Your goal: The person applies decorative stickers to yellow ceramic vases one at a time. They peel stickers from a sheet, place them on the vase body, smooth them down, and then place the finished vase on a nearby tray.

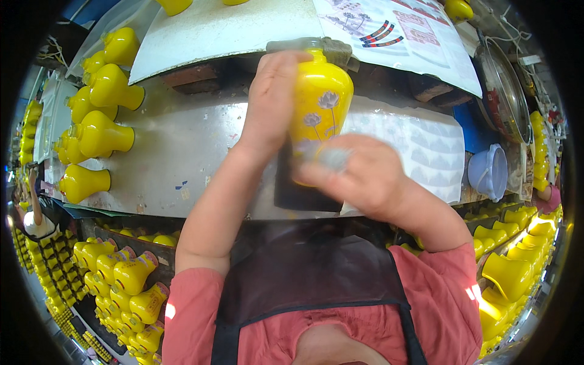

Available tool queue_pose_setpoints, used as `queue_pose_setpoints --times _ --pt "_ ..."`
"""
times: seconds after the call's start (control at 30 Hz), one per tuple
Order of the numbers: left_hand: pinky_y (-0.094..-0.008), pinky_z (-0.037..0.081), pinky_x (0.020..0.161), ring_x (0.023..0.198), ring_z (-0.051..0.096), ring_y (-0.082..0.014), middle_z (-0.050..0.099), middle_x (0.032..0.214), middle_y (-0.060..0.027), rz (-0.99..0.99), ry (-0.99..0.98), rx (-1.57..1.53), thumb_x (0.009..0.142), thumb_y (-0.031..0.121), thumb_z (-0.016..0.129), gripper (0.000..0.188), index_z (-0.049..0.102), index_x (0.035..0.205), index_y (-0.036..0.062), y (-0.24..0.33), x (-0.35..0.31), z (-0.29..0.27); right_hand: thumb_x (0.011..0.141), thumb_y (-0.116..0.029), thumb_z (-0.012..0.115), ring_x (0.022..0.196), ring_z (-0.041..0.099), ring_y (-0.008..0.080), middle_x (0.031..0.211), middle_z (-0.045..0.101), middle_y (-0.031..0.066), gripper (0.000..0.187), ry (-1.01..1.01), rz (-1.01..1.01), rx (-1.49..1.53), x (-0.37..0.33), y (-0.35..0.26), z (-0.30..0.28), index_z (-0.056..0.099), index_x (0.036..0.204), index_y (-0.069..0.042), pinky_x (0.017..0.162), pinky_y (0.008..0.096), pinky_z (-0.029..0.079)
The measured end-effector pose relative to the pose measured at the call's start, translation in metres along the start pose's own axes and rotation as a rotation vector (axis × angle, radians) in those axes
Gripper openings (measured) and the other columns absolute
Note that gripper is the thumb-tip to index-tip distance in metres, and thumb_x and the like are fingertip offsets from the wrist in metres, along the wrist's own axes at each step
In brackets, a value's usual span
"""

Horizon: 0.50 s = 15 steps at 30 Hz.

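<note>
Head view: the yellow vase (331, 79) is front and centre over the counter (201, 155), neck at the far end, base at the near end, with a dark pad (291, 193) under it. Left hand (271, 100) lies along its left side up by the neck, but the fingertips are hidden, so I can't tell how tight that grip is. Right hand (371, 176) has its grip closed around a pale grey thing (333, 159) at the near end of the vase, all pretty blurry.

Containers: lavender bucket (488, 173) at the right end, can't make out what's in it. More yellow vases (103, 134) lie on the left of the counter, and a crate (496, 246) at near right is packed with them too.

Labels: greyish flower prints on the centre vase, pinkish printed bands on the vases at near left (137, 274). A pale sheet (426, 146) with grey curved shapes sits right of the vase, and a printed sheet (389, 27) at far right has flowers, dark curved strips and reddish patterned panels
</note>
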<state>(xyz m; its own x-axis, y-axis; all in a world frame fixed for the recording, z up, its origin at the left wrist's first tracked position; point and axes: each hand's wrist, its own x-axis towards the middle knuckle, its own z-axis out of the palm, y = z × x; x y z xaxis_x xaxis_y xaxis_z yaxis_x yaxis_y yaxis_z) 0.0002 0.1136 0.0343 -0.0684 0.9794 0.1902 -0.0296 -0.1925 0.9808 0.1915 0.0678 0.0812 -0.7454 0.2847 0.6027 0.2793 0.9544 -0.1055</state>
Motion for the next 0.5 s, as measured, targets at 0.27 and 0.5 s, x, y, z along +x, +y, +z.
queue_pose_setpoints --times 0.27,0.5 --pt "-0.0384 0.042 0.107 0.121 0.055 -0.0272 0.057 0.128 -0.0151 0.318 0.068 0.272 0.104 0.019 0.045 0.036 0.061 0.132 0.0025 -0.006 -0.016 0.007 0.074 -0.002 0.077 0.081 0.072 0.0239 0.092 0.072 0.008 0.033 -0.009 0.139 0.056 0.006 -0.001 -0.013 0.075 0.105 -0.011 0.07 0.0346 0.059" --pt "-0.0426 0.038 0.113 0.131 0.049 -0.0355 0.042 0.147 -0.0229 0.125 0.084 0.145 0.106 0.025 0.045 0.051 0.039 0.151 0.0017 -0.018 -0.029 0.008 0.074 -0.005 0.073 0.083 0.071 0.0267 0.09 0.072 0.0047 0.025 0.237 0.197 -0.215 -0.009 0.037 -0.01 0.074 0.099 -0.011 0.071 0.0358 0.057"
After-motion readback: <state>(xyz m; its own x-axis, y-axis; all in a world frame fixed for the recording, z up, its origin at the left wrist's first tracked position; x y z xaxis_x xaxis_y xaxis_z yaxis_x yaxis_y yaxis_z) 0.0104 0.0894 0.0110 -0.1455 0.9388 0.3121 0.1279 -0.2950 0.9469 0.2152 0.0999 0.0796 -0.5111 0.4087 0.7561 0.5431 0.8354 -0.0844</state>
